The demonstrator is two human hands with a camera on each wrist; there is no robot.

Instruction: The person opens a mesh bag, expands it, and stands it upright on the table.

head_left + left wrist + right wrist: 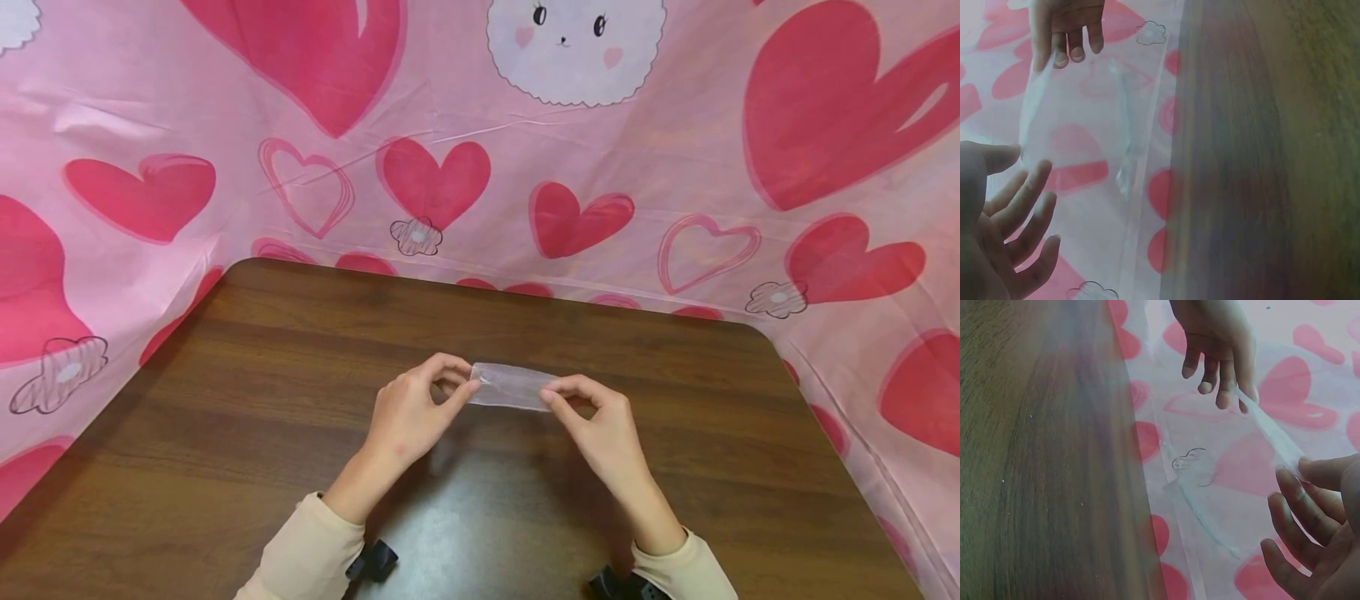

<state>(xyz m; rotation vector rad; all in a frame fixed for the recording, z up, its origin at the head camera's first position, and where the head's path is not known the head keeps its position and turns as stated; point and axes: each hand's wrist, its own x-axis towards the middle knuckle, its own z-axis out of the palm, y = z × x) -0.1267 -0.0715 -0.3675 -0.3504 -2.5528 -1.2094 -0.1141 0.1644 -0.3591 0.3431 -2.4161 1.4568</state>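
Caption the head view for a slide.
Left hand and right hand pinch a clear plastic piece over a brown table, against a pink heart-print backdrop.

The place looks like a screened-off table spot; whether in a home or a studio cannot be told. A creased pink sheet printed with red hearts and a white cartoon animal hangs along three sides of a brown wood-grain table.

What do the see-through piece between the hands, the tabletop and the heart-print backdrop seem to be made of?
See-through piece: probably thin, slightly shiny plastic film; colours show through it. Tabletop: wood or wood-look laminate, satin; brown grain, soft glare. Heart-print backdrop: perhaps coated fabric or plastic sheeting; creases and sheen.
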